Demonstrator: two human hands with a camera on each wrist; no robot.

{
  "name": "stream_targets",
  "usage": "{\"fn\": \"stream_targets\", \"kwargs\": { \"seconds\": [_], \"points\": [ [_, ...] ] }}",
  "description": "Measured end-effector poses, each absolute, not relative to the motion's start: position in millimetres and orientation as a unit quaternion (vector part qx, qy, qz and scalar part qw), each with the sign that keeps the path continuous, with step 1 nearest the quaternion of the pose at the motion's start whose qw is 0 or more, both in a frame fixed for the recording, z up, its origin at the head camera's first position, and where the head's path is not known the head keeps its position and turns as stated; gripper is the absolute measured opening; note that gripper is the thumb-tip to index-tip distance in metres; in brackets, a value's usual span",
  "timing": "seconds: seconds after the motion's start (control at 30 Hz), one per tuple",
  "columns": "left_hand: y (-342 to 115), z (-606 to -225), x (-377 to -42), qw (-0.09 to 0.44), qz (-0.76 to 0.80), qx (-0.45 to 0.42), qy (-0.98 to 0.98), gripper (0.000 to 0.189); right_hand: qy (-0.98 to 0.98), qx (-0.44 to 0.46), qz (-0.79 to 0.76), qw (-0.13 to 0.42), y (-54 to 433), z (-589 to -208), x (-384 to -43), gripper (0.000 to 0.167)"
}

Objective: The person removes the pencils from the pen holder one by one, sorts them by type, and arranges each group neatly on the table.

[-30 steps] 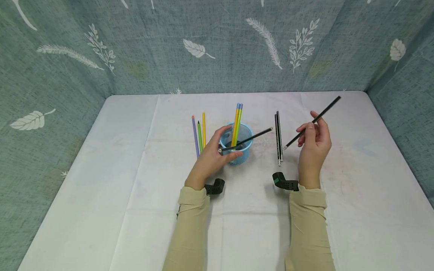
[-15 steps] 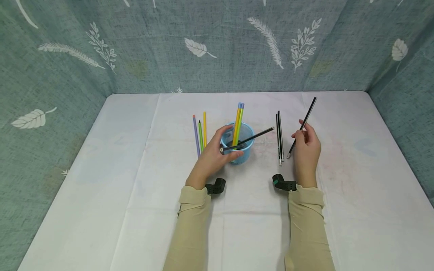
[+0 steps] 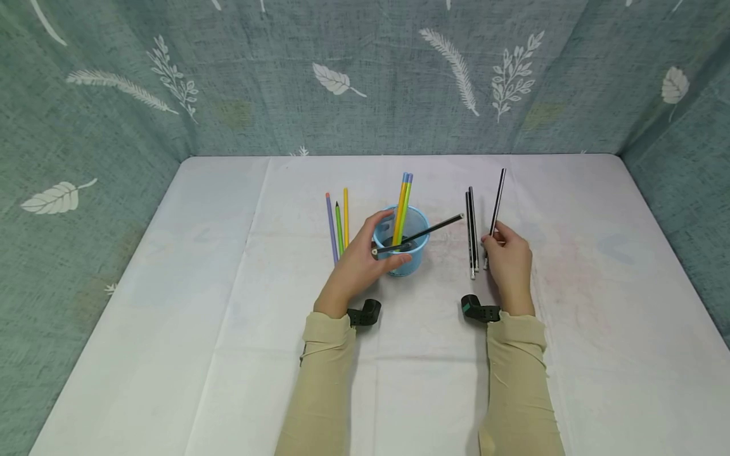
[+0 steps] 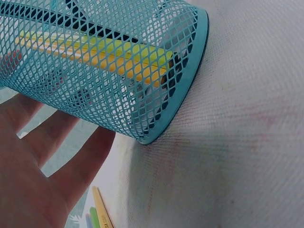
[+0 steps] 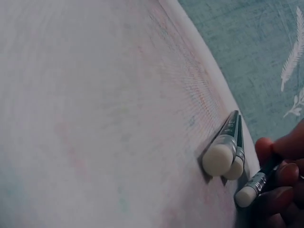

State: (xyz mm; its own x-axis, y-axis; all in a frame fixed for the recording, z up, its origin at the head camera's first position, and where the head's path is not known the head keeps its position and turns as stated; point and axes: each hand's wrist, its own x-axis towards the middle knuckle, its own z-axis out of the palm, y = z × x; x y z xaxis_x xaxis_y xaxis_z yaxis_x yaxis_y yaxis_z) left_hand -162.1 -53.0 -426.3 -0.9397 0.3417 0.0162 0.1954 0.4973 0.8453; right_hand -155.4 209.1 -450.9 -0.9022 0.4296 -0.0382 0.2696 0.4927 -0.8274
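Note:
My left hand [image 3: 362, 263] holds the light blue mesh pencil cup [image 3: 407, 265], thumb on the near side and fingers around the left and far side. Inside the cup a yellow pencil [image 3: 398, 209] and a yellow-green pencil [image 3: 406, 206] stand upright. Black pencils [image 3: 439, 225] lean out of it to the right and to the left. My right hand [image 3: 510, 266] pinches a black pencil [image 3: 498, 199], its white eraser end [image 5: 247, 195] down at the table. Just left of it, two black pencils [image 3: 471, 231] lie side by side, erasers toward me.
Left of the cup lie a purple pencil [image 3: 331, 221], a green pencil [image 3: 339, 229] and a yellow pencil [image 3: 345, 215], their near ends partly behind my left hand. A white cloth covers the table [image 3: 228, 392]. A grey-green leaf-patterned curtain [image 3: 365, 126] stands behind.
My right hand has moved left and lowered its black pencil, turning it from a slant to nearly parallel with the two lying pencils. My left hand stays on the cup.

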Motion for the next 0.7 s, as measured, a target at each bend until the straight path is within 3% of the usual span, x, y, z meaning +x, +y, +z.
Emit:
{"fn": "stream_targets", "kwargs": {
  "seconds": [0.43, 0.7],
  "points": [
    [-53.0, -425.2, -162.4, 0.079, 0.478, 0.160, 0.860, 0.083, -0.910, -0.139, 0.382, 0.084, 208.7, -450.2, -154.8, 0.043],
    [-53.6, -427.0, -162.5, 0.078, 0.476, 0.160, 0.861, 0.084, -0.886, -0.148, 0.429, 0.095, 205.1, -447.7, -154.1, 0.038]
  ]
}}
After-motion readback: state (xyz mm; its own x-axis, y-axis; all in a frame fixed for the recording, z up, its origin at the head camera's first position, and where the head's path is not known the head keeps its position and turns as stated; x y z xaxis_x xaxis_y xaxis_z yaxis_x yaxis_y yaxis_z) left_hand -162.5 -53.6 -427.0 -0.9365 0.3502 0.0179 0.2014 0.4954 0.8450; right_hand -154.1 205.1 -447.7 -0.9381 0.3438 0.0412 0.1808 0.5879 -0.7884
